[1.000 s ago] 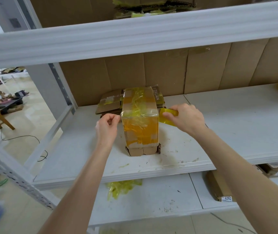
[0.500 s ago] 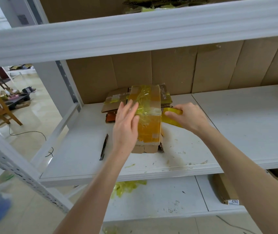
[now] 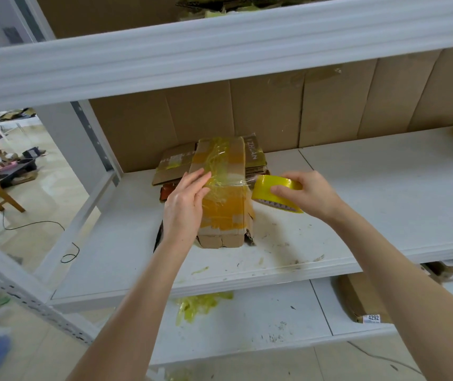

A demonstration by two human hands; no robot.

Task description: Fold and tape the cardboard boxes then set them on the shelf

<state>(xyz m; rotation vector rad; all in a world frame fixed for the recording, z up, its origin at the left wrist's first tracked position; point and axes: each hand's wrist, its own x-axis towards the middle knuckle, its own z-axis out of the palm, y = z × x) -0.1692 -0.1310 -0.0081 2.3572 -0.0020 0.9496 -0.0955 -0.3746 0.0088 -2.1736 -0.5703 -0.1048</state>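
Moved: tape roll [image 3: 274, 192] now pulled clear of the cardboard box [image 3: 224, 193], strip [image 3: 236, 183] stretched taut.
Box: on the shelf [image 3: 384, 202], long axis pointing away, directly under left fingers [image 3: 197, 180].
Left hand [image 3: 185, 204]: fingers straight, together, pressing tape; nearer.
Right hand [image 3: 309, 195]: fingers clamped round roll, just right of box.

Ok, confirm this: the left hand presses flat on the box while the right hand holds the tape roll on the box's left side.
One slip: the head view shows the right hand holding the tape roll on the right side of the box, not the left. The left hand presses flat on it.
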